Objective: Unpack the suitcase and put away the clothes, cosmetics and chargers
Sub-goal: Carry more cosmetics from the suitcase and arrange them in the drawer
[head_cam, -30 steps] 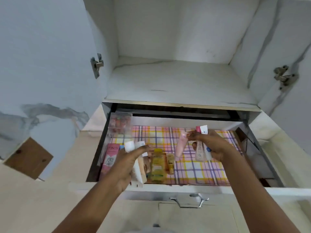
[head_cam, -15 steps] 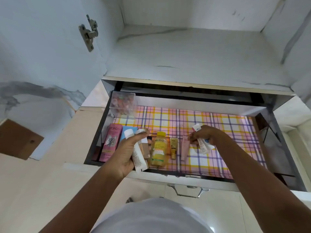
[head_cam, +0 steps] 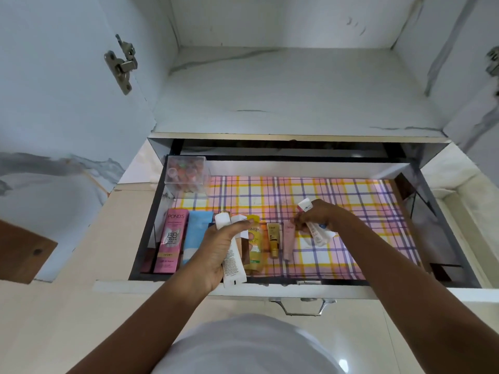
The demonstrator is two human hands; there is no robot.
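Observation:
An open drawer [head_cam: 283,285] lined with plaid paper [head_cam: 337,201] holds a row of cosmetics along its front left: a pink Pond's box [head_cam: 169,242], a blue tube [head_cam: 195,233], a yellow bottle [head_cam: 255,245], a small gold tube [head_cam: 273,240] and a pale pink tube [head_cam: 289,242]. My left hand [head_cam: 216,252] grips two white tubes [head_cam: 232,261] over the drawer's front edge. My right hand [head_cam: 321,217] holds two or three small tubes [head_cam: 317,233] low over the liner, just right of the pale pink tube.
A clear box [head_cam: 186,172] of small colourful items stands in the drawer's back left corner. Above the drawer is a bare cabinet shelf [head_cam: 297,90] between two open doors with hinges [head_cam: 121,66]. The drawer handle [head_cam: 301,306] hangs below the front.
My right hand has set the pale pink tube into the row and keeps the other tubes, lowering toward the liner. The view has tilted down and closer; my left hand stays put.

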